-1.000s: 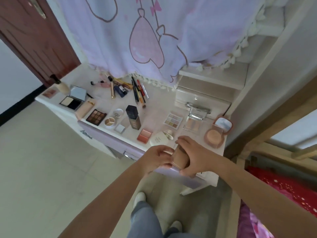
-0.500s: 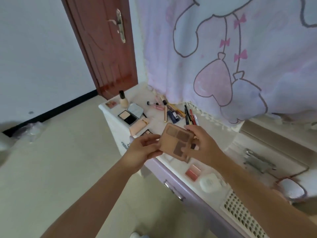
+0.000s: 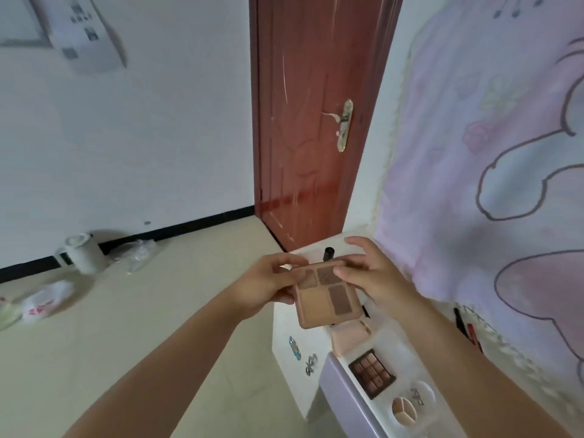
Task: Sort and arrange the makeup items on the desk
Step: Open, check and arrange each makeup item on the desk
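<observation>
From the head camera, you hold a tan eyeshadow palette [image 3: 327, 297] in the air above the left end of the worktop [image 3: 319, 338], its face with four brown pans turned up toward you. Your left hand [image 3: 268, 284] is closed on the palette's left edge, thumb on top and fingers beneath. Your right hand [image 3: 373, 273] grips the upper right corner with the thumb on the face, while the other fingers [image 3: 360, 243] are spread loosely above it.

Below the palette on the worktop lies a peach-coloured case [image 3: 349, 339], and just nearer to you a dark nine-pan palette [image 3: 373, 374]. Nearer still sit a round pot of cream shades [image 3: 404, 412] and a clear round lid [image 3: 422, 395] beside it. A black cap [image 3: 328, 252] pokes up behind the held palette. Along the pink cartoon curtain [image 3: 489, 184] at the right you can see dark and red pencils [image 3: 467, 327], blurred.

Behind stands a red-brown door [image 3: 309, 121]; a white roll [image 3: 80, 252] and plastic bags [image 3: 41, 303] lie on the floor at left
</observation>
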Available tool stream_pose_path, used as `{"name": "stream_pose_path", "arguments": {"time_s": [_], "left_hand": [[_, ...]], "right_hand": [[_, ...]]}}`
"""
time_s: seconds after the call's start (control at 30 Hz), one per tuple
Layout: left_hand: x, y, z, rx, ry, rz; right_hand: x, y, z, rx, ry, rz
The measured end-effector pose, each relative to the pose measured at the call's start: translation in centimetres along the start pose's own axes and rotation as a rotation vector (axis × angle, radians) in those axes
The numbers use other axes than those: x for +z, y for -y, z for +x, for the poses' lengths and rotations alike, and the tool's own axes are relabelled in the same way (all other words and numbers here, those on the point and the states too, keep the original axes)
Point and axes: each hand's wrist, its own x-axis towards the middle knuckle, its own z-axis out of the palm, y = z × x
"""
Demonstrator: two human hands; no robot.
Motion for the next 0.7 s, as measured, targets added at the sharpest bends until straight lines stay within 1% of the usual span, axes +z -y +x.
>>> {"name": "stream_pose_path", "arguments": {"time_s": [0.07,0.1,0.23,0.3,0.37,0.43,0.53,0.7], "left_hand": [[-1.9,-0.6,1.8,0.005,-0.087,-0.078],[-2.6,-0.9,2.8,0.017,-0.136,-0.104],[-5.2,-3.4,8.0,0.080,-0.319,-0.226],[-6.3,-5.0,11.1,0.095,-0.365,-0.245],[-7.6,-6.5,14.3,0.110,-0.368,-0.227],[-9.2,-7.7,17.5,0.113,-0.311,-0.242],[-11.7,-8.5,21.9,0.120,-0.121,-0.267],[-13.6,-7.6,28.0,0.123,0.076,-0.244]], "right_hand": [[0.9,0.8,3.1,-0.048,-0.076,-0.131],[1.2,1.3,4.5,-0.080,-0.079,-0.202],[2.0,3.7,10.3,-0.198,0.017,-0.422],[2.0,4.6,13.9,-0.232,0.054,-0.483],[1.6,5.3,17.6,-0.256,0.061,-0.486],[0.8,6.0,21.1,-0.247,0.066,-0.444],[-0.9,6.3,25.6,-0.210,0.100,-0.323],[-2.8,4.8,29.6,-0.153,0.135,-0.211]]}}
